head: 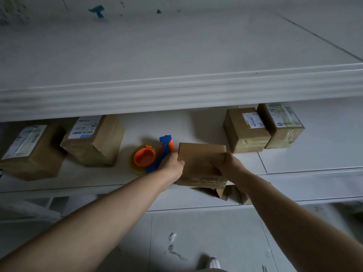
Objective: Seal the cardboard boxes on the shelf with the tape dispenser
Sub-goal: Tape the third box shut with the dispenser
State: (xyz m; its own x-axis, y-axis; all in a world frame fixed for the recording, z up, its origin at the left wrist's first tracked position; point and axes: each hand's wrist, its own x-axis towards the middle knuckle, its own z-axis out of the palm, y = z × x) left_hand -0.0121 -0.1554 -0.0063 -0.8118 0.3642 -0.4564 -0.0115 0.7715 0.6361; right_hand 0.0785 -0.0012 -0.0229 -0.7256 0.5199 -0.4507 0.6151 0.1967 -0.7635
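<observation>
Hands, left (172, 165) and right (228, 163), clasp box (200, 163) at shelf (294, 185) edge beside tape dispenser (151, 156).

A blue scrap (97, 10) and small dark specks (158, 11) lie far back on the bare upper board (176, 48). Below, the grey tiled floor (196, 232) carries pale smears (172, 236), and a white shoe tip (213, 263) shows at the bottom edge.
</observation>
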